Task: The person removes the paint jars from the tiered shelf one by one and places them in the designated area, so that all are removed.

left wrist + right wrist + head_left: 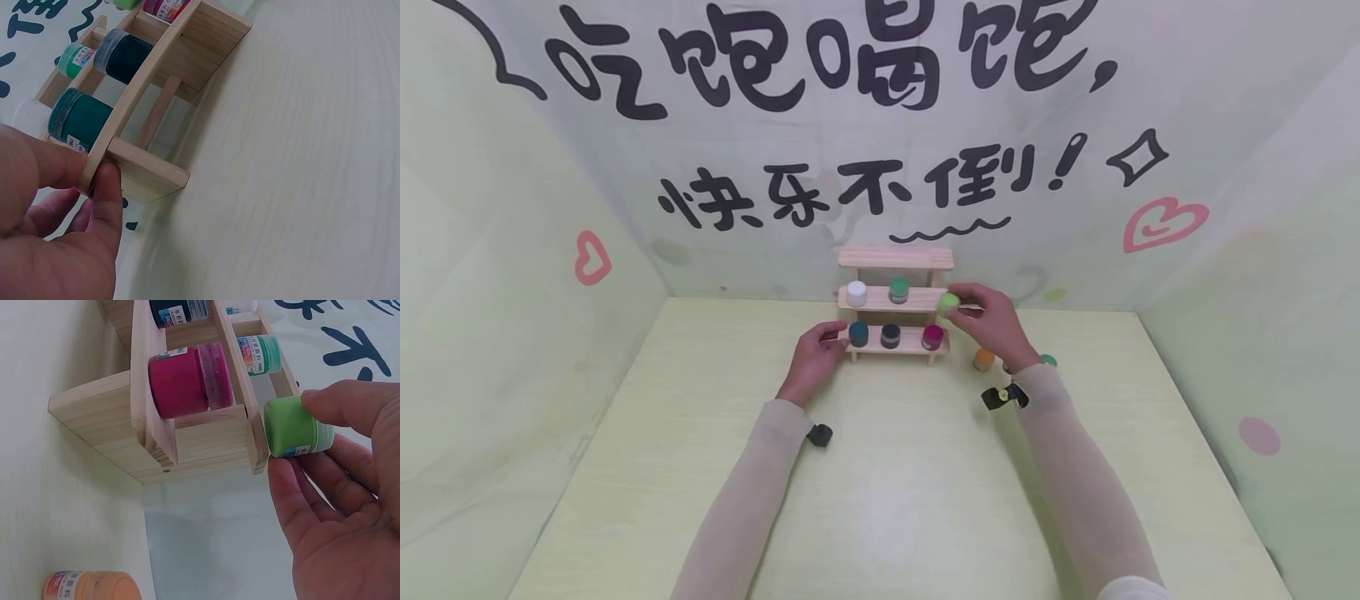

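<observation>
Alongside the head view's upper half, a pale cloth backdrop (760,137) with large dark Chinese characters. At centre, on a pale tabletop (887,500), a three-tier wooden stand (895,256). On its middle shelf (877,302), a white jar (857,293) and a green jar (898,291); on the lowest shelf (912,342), left to right, a teal jar (858,335), dark jar (891,337) and magenta jar (932,337). Right of centre, an orange jar (983,360) on the tabletop.

At the middle shelf's right end, a light green jar (948,302), held between thumb and fingers of the right hand (995,319). Lowest shelf's left end pinched in the left hand (814,362), just beside the teal jar.

Hard to judge: light green jar resting on the shelf or merely held against it. Partly hidden behind the right sleeve (1075,467), a green lid (1048,361). Cut off at the right wrist view's lower edge: the orange jar.
</observation>
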Action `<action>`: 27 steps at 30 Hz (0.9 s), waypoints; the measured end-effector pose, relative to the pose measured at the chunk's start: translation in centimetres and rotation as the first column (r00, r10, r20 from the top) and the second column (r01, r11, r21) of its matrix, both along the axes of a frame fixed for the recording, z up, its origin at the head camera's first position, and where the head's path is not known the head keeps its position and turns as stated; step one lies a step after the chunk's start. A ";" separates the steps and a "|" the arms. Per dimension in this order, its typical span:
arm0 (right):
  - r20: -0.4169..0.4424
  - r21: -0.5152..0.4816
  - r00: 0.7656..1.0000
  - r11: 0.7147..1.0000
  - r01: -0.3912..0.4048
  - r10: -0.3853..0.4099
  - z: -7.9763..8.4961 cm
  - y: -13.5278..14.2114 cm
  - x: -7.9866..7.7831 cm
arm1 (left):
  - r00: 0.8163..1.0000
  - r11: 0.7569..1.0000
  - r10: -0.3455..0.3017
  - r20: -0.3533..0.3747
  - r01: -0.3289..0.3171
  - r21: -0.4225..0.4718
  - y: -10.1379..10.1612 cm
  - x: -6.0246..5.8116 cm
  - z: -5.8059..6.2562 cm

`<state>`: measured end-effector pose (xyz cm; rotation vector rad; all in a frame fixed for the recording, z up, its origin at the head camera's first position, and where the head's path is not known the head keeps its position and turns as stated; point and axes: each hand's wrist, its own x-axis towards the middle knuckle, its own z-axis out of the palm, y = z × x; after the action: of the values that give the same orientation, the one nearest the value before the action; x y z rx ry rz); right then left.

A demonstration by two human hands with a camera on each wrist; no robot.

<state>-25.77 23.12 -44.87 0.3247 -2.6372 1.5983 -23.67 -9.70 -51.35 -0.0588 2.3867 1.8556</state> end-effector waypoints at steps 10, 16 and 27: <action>0.012 -0.015 1.000 1.000 0.000 0.000 0.0 1.5 1.6 | 1.000 1.000 -0.007 0.000 0.007 0.002 0.1 0.0 0.1; 0.020 -0.013 1.000 1.000 -0.002 0.002 -0.2 2.4 2.8 | 1.000 1.000 -0.007 0.005 0.007 -0.003 0.0 0.0 0.0; 0.029 0.001 0.999 1.000 -0.016 0.016 -1.7 4.1 5.0 | 1.000 1.000 -0.003 0.006 0.003 -0.005 0.0 -0.2 -0.3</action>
<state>-20.81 27.23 -46.56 0.3254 -2.6638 1.6182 -23.86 -9.73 -51.63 -0.0617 2.3858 1.8455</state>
